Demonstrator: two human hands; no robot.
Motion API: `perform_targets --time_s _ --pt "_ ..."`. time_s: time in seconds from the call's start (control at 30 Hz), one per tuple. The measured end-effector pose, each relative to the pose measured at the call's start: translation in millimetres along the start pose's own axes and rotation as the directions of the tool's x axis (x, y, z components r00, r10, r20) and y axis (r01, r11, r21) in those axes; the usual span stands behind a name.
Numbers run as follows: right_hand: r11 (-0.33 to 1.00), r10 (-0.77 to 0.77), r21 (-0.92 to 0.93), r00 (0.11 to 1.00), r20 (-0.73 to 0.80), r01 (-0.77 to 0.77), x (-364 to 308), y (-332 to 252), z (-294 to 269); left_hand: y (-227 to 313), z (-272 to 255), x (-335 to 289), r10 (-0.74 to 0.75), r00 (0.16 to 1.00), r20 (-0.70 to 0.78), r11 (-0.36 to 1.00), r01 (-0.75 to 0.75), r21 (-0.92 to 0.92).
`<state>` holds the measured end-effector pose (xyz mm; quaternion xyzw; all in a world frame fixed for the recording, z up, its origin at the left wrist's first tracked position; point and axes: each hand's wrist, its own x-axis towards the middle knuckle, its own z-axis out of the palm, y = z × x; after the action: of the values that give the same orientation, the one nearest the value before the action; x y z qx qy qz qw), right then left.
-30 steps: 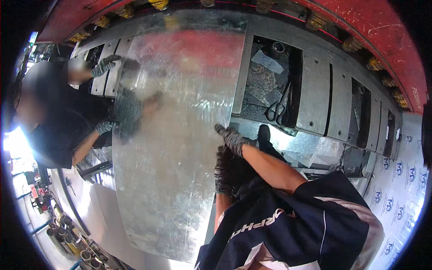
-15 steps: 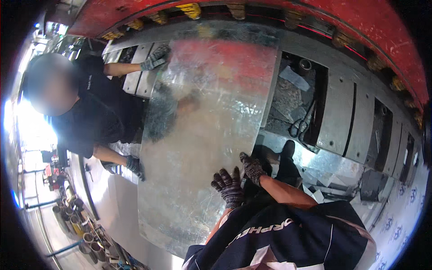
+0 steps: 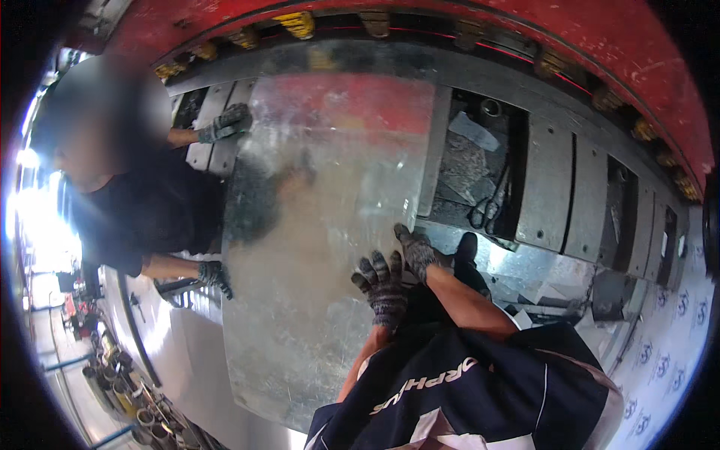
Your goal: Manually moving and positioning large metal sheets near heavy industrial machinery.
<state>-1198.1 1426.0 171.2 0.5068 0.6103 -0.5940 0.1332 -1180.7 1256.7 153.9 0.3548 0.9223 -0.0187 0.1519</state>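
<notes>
Now the left hand [image 3: 384, 289] lies palm-down on the shiny metal sheet [image 3: 322, 247], open with its fingers spread, whereas a second ago it was at the sheet's right edge with its fingers together. The right hand [image 3: 416, 253] is again at that right edge, just beyond the left; its fingers are close together, and whether they grip the edge I cannot tell. The co-worker's lower hand [image 3: 215, 278] is at the sheet's left edge, further down it than a second ago, while their upper hand [image 3: 225, 124] is near the same edge, closer to the red machine beam [image 3: 480, 19].

Counted out, there is one metal sheet, lying flat between the two people, its far end over the slotted grey bed [image 3: 546, 180] and its near end beside the wearer. Four gloved hands show, two of them the wearer's and two the co-worker's [image 3: 154, 214]. To the right of the sheet, three dark openings break the bed. The largest, nearest the sheet, holds one pair of scissors [image 3: 487, 214] and one round ring [image 3: 491, 107]. One dark shoe [image 3: 466, 247] shows below it. At lower left stand several tubes [image 3: 150, 424], too crowded to count.
</notes>
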Motion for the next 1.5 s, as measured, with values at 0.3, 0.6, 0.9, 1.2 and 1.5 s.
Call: perform_targets --time_s 0.3,0.6,0.9,1.2,1.5 --pt "0.802 -0.556 -0.176 0.821 0.13 0.571 49 71 4 -2 28 73 0.053 0.934 -0.354 0.942 0.071 0.328" --pt "0.956 -0.161 -0.19 0.942 0.294 0.223 16 33 25 -14 18 -4 -0.07 0.971 -0.23 0.993 0.09 0.081" --pt "0.7 -0.462 -0.509 0.861 0.214 0.502 65 36 30 2 -29 37 -0.157 0.986 0.053 0.979 0.149 0.138" --pt "0.771 -0.417 -0.472 0.899 0.133 0.427 72 13 -8 29 -53 68 -0.136 0.978 0.157 0.981 0.11 0.161" --pt "0.981 -0.139 -0.097 0.955 0.263 0.17 43 -26 -38 26 -79 61 -0.124 0.965 0.233 0.985 0.091 0.148"
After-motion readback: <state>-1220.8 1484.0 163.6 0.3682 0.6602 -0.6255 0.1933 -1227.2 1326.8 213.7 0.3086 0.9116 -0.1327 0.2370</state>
